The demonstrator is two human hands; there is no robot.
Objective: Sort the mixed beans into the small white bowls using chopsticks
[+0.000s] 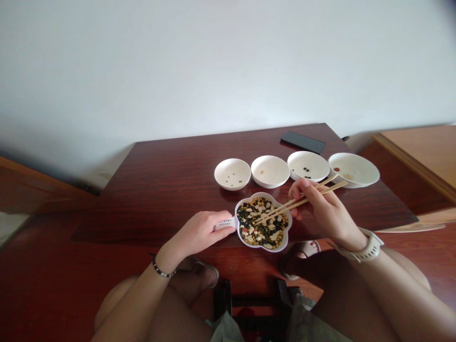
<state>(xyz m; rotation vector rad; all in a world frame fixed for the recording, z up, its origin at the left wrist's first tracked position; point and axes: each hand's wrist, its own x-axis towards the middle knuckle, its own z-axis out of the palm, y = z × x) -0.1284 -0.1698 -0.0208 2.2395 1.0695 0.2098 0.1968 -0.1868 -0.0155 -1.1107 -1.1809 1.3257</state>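
My left hand (204,228) is closed round the labelled handle of a flower-shaped dish (289,223). Mixed beans and peanuts (260,232) fill the dish: dark, green and yellow ones with pale peanut halves. In my right hand (320,204) I hold a pair of wooden chopsticks (295,203), their tips down among the beans. Whether the tips pinch a bean is too small to tell. Behind the dish stands a row of white bowls: one with green beans (232,183), one with a yellowish bit (270,179), one with black beans (313,164), and one with reddish and pale pieces (363,171).
The dark red wooden table (171,180) stands against a white wall (213,71). A black phone (302,141) lies behind the bowls. To the right is a lighter wooden piece of furniture (423,147). My knees and a black stool frame (252,301) are below the table edge.
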